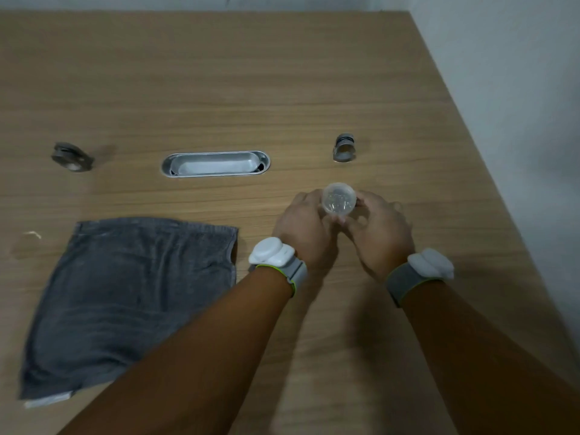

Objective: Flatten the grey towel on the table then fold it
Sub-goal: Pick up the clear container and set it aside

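Note:
The grey towel point(131, 296) lies on the wooden table point(251, 89) at the lower left, folded into a rough rectangle with a white label at its near corner. Both hands are off to its right, not touching it. My left hand point(306, 229) and my right hand point(376, 229) together hold a small clear round container point(339, 198) just above the table, one on each side of it. Each wrist carries a white band-mounted device.
A metal oval cable slot point(216, 164) is set into the table's middle. A dark metal ring fitting point(71, 157) stands at the left and a small metal cylinder point(344, 148) at the right. The table's right edge point(489, 183) runs along a white wall.

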A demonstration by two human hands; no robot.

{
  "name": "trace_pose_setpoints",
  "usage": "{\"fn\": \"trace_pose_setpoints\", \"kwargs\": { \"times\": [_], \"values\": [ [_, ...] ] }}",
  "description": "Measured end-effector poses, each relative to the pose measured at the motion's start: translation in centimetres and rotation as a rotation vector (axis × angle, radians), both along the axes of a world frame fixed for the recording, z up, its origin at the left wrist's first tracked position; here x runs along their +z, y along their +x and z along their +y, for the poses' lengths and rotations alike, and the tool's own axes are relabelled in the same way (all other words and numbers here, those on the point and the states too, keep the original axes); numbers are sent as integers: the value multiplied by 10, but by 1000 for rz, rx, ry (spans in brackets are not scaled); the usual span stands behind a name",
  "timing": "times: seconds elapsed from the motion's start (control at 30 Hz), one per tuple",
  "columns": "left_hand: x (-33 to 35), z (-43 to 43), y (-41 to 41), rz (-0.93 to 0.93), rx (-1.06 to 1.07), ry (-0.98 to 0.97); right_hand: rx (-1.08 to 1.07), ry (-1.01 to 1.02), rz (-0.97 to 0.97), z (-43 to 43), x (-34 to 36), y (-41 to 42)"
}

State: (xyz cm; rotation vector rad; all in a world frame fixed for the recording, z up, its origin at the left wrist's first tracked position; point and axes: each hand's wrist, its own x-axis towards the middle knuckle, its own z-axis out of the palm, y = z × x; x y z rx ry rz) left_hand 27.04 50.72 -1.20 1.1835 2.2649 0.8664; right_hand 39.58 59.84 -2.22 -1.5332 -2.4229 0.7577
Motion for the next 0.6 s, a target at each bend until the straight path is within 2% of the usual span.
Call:
{"fn": "trace_pose_setpoints", "kwargs": {
  "times": [0.4, 0.6],
  "values": [
    [-21, 18, 15, 66, -60, -111, -7, 6, -20, 5, -23, 14],
    [-16, 5, 6, 75, -49, -124, -1, -37, -144, 0, -7, 10]
  ]
}}
